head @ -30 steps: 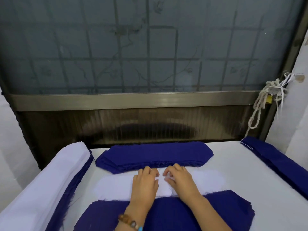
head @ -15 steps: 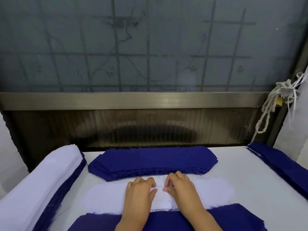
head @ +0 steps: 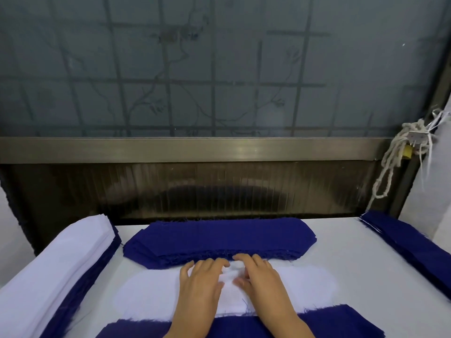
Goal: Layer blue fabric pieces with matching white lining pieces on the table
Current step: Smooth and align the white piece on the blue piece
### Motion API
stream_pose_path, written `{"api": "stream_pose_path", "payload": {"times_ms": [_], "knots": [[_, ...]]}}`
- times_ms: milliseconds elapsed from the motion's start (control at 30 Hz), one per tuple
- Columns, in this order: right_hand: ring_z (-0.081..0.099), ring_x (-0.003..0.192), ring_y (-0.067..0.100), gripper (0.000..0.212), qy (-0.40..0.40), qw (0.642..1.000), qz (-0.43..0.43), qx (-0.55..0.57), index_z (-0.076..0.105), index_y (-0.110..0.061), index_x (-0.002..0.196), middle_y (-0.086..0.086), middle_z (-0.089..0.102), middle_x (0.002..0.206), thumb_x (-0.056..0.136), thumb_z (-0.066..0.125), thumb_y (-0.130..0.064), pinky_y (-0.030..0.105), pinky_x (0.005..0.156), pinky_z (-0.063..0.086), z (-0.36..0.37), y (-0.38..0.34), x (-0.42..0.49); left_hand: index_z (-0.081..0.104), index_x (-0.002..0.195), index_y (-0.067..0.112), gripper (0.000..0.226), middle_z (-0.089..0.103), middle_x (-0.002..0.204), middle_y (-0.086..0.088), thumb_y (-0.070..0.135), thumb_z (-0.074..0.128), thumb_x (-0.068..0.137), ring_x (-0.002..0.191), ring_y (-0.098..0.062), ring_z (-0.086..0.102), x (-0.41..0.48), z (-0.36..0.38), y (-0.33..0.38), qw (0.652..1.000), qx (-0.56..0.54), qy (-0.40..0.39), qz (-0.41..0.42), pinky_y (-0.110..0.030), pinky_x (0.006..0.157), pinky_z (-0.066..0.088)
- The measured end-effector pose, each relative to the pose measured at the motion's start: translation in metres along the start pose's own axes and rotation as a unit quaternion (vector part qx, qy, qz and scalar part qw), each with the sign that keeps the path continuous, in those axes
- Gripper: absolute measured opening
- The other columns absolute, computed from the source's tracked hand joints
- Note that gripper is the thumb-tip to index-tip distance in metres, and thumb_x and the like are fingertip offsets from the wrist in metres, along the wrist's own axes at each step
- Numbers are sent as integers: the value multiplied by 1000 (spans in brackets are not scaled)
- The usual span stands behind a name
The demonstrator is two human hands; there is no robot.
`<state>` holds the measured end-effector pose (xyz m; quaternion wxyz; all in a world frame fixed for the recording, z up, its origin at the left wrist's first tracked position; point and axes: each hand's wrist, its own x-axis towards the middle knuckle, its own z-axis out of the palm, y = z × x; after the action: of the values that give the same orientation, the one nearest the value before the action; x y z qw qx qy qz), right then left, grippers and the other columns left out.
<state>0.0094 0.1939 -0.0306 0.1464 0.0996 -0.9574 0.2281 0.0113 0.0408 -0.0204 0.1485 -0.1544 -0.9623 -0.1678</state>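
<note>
A stack of white lining pieces [head: 300,286] lies across the middle of the white table [head: 341,242]. Both hands rest side by side on its centre. My left hand [head: 200,286] lies flat on the lining, fingers spread forward. My right hand [head: 261,279] has its fingers bent, and the lining is bunched between its thumb and fingers. Behind the lining sits a stack of blue fabric pieces [head: 219,237] with rounded ends. A second blue pile [head: 329,323] lies at the near edge, under my wrists.
At the left lies a long pile of white pieces over blue ones [head: 53,272]. Another long blue pile [head: 410,242] runs along the right edge. A dark window frame [head: 195,150] and frosted glass close the far side; a rope [head: 390,164] hangs at right.
The camera tilted so the table sits lower in view. Both hands stayed together on the lining's centre, and the fabric between them has bunched up slightly.
</note>
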Motion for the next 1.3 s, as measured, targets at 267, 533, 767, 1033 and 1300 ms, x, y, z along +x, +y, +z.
{"api": "stream_pose_path", "payload": {"times_ms": [267, 533, 767, 1033, 1300], "knots": [[35, 103, 4, 19, 32, 998, -29, -43, 55, -35, 105, -16, 37, 112, 89, 60, -44, 16, 88, 31, -2, -4, -2, 51, 116, 41, 19, 33, 104, 19, 37, 44, 98, 109, 1, 40, 0, 0, 0, 1000, 8, -14, 2, -26, 109, 15], [45, 103, 5, 19, 79, 995, -4, -59, 65, -31, 85, -20, 55, 94, 78, 69, -48, 24, 89, 25, -8, -6, -3, 43, 105, 42, 13, 41, 106, 23, 49, 44, 95, 109, 4, 39, -4, -4, 1, 999, 12, 42, 4, -26, 108, 9], [58, 65, 6, 32, 113, 990, -13, -83, 68, -40, 51, -23, 55, 64, 35, 95, -41, 24, 56, 43, -16, -13, -5, 65, 75, 35, 21, 58, 79, 18, 52, 77, 71, 85, -2, 57, -1, -12, 4, 999, 21, 45, -6, -32, 98, 23], [54, 99, 6, 18, 91, 992, -60, -60, 62, -39, 91, -21, 56, 94, 79, 75, -35, 22, 86, 35, -15, -12, -7, 71, 61, 42, 23, 48, 70, 16, 44, 92, 51, 71, -8, 55, -6, -13, 1, 999, 31, 33, 14, -37, 82, 41], [56, 66, 2, 30, 101, 989, -49, -98, 66, -41, 59, -23, 55, 65, 46, 92, -46, 15, 66, 35, -17, -18, -7, 45, 120, 43, 26, 31, 123, 21, 41, 49, 94, 123, -1, 30, -4, -3, -1, 998, 65, 6, 12, -35, 114, 2]]}}
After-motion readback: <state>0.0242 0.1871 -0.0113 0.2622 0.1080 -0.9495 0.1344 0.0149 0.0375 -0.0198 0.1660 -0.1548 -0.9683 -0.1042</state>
